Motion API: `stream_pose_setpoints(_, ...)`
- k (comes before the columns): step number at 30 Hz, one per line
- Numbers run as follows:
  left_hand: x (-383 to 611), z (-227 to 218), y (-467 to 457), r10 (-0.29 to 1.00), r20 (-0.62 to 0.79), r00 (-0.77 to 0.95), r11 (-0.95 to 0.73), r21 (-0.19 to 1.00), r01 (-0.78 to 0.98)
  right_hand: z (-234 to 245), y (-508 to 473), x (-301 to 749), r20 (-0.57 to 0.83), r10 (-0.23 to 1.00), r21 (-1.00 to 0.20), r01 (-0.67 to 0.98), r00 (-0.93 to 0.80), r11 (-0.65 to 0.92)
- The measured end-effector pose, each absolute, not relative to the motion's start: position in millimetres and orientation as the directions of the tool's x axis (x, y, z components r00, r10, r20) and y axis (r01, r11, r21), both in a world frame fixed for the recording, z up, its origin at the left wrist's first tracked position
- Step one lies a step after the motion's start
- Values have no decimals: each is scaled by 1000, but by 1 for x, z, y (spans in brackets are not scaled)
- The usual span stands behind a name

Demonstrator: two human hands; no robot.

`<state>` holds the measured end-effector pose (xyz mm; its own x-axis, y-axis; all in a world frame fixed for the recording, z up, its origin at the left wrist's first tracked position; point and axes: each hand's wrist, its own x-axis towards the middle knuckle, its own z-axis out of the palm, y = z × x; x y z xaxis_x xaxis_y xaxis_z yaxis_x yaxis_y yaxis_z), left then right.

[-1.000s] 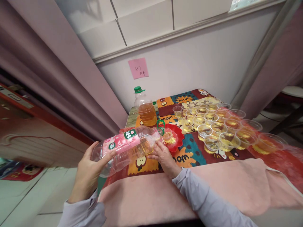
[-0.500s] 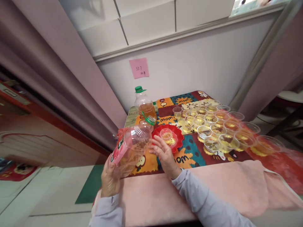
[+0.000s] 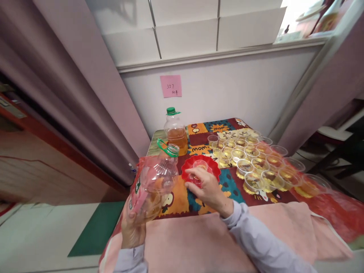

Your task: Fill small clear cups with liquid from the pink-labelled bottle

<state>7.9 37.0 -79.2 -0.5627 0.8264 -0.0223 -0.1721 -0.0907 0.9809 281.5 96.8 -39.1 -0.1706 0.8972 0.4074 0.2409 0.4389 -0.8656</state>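
My left hand is wrapped round the lower part of a large clear plastic oil jug. The jug tilts a little to the right. Its mouth is uncapped, with a green handle ring at the neck and some yellowish liquid low inside. My right hand hovers over a scalloped red bowl, thumb and fingers apart. A small clear plastic cup sits in the bowl, partly hidden behind those fingers. Whether they touch it, I cannot tell.
A second jug, green-capped and partly filled with amber liquid, stands behind. Several clear cups of yellow liquid stand close together on the right of the patterned mat. A pink cloth covers the near edge. The wall is behind.
My left hand has tipped the jug more upright and lowered it slightly. My right hand has moved from beside the jug to the right, over the red bowl.
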Motion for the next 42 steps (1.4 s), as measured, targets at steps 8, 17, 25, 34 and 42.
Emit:
stream_pose_setpoints(8, 7, -77, 36, 841, -34, -540, -155, 941, -301, -34, 151, 318, 187, 899, -302, 848, -395, 436)
stream_pose_setpoints(17, 6, -78, 37, 849, -34, -527, -172, 926, -336, -18, 163, 313, 64, 916, -152, 903, -397, 402)
stream_pose_setpoints(25, 2, -89, 38, 834, -39, -550, -203, 905, -373, 5, 159, 320, 78, 931, -154, 919, -356, 364)
stream_pose_setpoints(34, -2, -96, 41, 850, 15, -526, -252, 889, -382, 50, 146, 400, 206, 934, -166, 930, -292, 327)
stream_pose_setpoints(42, -6, -105, 46, 845, 26, -534, -265, 887, -377, 11, 123, 436, 149, 946, -107, 946, -289, 306)
